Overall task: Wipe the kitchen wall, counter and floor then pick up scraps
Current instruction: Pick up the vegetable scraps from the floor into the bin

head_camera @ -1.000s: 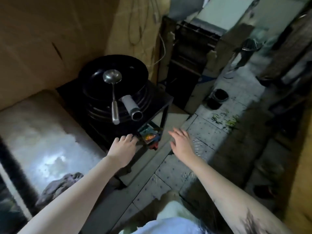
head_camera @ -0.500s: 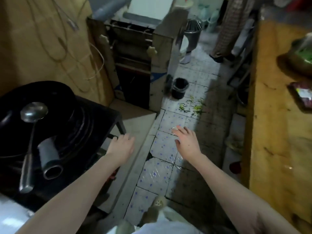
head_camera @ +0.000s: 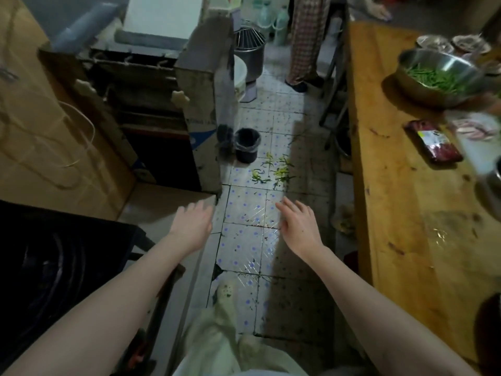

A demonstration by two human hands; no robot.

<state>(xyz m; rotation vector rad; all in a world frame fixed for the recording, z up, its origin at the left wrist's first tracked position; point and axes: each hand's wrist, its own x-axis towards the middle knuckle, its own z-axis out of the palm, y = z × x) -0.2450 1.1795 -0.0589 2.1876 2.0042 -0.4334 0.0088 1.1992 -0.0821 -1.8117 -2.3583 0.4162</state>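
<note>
- Both bare forearms are seen extended forward over the floor [head_camera: 244,251], which is tiled with blue dots and is stained and cracked in places.
- The left hand [head_camera: 191,227] is held palm down above the edge where a pale step meets the tiles. Its fingers [head_camera: 199,210] are straight and loosely together, and nothing is held. Slight motion blur is noted.
- The right hand [head_camera: 299,229] is held palm down over the tiles. Its fingers [head_camera: 291,208] are straight and slightly spread, and nothing is held.
- The scraps [head_camera: 272,170], green and yellow vegetable bits, are scattered on the floor ahead of both hands and apart from them. They lie just beside a black bin [head_camera: 246,147] fitted with a liner.
- The wooden counter [head_camera: 401,199] is recorded on the right. A steel bowl [head_camera: 428,95] of green beans and a wrapped meat pack [head_camera: 433,143] rest on it. Marks and smears are visible on its top.
- A brown wall [head_camera: 35,126] with loose cables is recorded at left. A black stove [head_camera: 54,267] is seen at lower left, beside the left forearm.
- Checked trousers [head_camera: 305,42] of a second person and a metal bucket [head_camera: 249,54] are seen at the far end of the aisle.
</note>
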